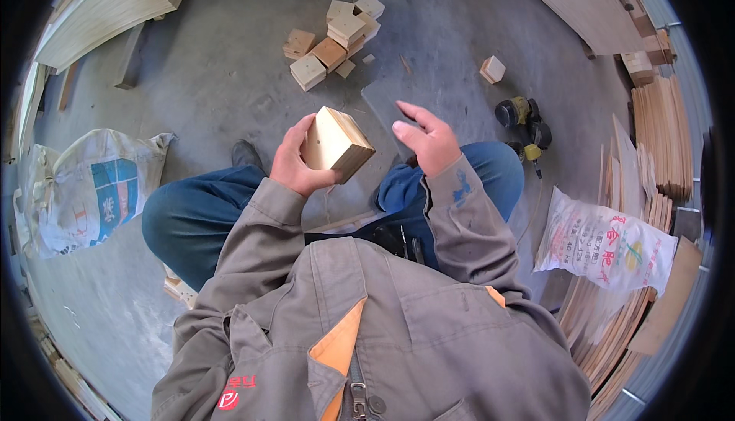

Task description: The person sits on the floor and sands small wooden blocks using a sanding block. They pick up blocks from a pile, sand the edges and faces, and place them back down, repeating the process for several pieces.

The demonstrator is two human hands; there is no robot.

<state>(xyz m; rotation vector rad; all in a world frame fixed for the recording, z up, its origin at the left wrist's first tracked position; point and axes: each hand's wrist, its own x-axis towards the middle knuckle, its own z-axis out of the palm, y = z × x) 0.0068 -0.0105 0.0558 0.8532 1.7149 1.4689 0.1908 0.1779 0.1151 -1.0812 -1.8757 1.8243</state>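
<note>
- Left hand (295, 162) clamps a pale wood block (337, 144) from its left edge, held in the air above the knees, tilted.
- Right hand (429, 141) empty, fingers loosely spread, just beside the block, not touching.
- Risk: one-sided grip on a smooth face; block could slip and drop to the concrete floor (222, 61), corner dent likely.
- Block pile (333, 42) and yellow power tool (524, 119) lie ahead on the floor; a dropped block could strike either.

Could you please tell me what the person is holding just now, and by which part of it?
The left hand holds a pale wooden block by its left side, fingers wrapped over that edge. The right hand is open and holds nothing.
</note>
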